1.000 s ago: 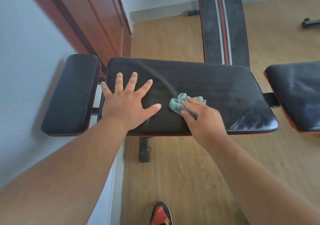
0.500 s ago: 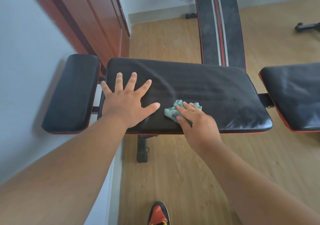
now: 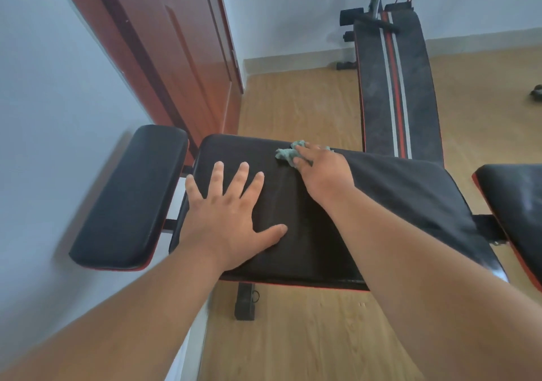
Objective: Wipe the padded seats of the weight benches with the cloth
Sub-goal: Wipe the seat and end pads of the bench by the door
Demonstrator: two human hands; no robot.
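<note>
At the far edge of the black bench seat (image 3: 381, 204), the green cloth (image 3: 286, 154) lies bunched under the right hand (image 3: 322, 172), whose fingers press it flat against the pad; bare seat stretches off to the right. The left hand (image 3: 227, 219) rests palm down, fingers spread, near the seat's left end beside a smaller pad (image 3: 129, 198). Most of the cloth is hidden beneath the fingers.

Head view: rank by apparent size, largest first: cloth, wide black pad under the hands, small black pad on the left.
1. Wide black pad
2. Small black pad
3. Cloth, partly hidden under the right hand, but clearly smallest.
</note>
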